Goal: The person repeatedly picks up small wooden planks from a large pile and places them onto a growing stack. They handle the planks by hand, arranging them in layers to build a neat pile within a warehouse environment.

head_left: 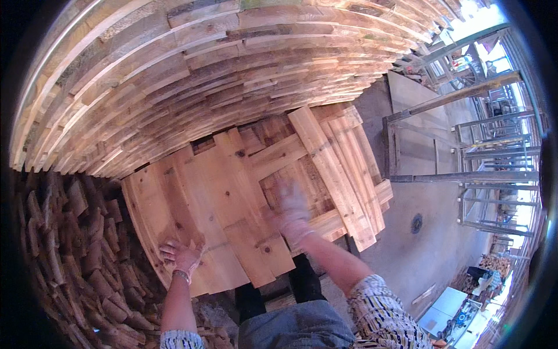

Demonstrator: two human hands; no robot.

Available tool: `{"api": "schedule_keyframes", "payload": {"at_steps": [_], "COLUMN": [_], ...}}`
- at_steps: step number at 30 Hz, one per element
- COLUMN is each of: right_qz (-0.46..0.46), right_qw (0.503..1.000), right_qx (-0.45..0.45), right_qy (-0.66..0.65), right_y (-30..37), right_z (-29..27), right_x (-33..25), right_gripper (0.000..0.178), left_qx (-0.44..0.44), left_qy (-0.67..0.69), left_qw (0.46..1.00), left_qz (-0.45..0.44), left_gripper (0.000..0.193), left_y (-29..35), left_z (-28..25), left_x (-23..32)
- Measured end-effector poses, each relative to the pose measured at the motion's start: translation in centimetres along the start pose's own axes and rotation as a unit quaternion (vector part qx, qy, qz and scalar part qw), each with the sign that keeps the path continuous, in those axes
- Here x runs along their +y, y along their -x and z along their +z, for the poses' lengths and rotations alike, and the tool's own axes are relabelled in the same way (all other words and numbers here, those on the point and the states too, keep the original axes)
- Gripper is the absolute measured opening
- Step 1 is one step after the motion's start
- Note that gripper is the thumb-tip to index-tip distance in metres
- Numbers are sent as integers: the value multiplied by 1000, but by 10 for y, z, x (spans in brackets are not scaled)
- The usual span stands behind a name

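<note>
Item: flat stack of pale wooden boards (232, 203), lying in front of us at about waist height, with a tall wall of stacked planks (192, 70) behind it and a heap of short wood offcuts (75, 250) to our left. Our left hand (180, 254) lay flat, fingers spread, on the near left edge of the top board, pressing rather than gripping. Our right hand (292, 212), in a light glove, hovered over the boards on the right; it was blurred, so we could not tell whether it was open or closed on anything. A metal frame (459, 174) stood well apart on the concrete floor (418, 250). Handling note, as we judged it: we did best to keep the left palm firm on the board, fingers clear of the gaps between boards, and to square each board's edges against its neighbours.
</note>
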State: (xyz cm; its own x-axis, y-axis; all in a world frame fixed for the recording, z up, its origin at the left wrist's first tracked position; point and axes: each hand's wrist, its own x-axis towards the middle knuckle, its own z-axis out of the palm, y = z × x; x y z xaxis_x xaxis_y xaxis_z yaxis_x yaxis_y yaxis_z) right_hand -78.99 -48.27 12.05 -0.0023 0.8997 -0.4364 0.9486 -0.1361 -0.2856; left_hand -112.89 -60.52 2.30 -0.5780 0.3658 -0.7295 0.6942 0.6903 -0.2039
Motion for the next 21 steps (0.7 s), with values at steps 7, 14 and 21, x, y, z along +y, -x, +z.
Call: {"api": "schedule_keyframes", "payload": {"at_steps": [7, 14, 21], "right_qz": [141, 93, 35], "right_qw": [971, 990, 999], "right_qx": [99, 91, -21], "right_qy": [164, 57, 23], "right_y": [-21, 10, 24], "right_z": [-37, -4, 6], "right_x": [161, 113, 53], "right_gripper": [85, 70, 80], "left_qx": [0, 3, 8], "left_qy": [42, -1, -61], "left_qw": [999, 1000, 998], "left_qz": [-4, -16, -25], "left_gripper": [145, 144, 140], "left_y": [2, 8, 9], "left_z": [-4, -3, -4], "left_x": [8, 14, 10]}}
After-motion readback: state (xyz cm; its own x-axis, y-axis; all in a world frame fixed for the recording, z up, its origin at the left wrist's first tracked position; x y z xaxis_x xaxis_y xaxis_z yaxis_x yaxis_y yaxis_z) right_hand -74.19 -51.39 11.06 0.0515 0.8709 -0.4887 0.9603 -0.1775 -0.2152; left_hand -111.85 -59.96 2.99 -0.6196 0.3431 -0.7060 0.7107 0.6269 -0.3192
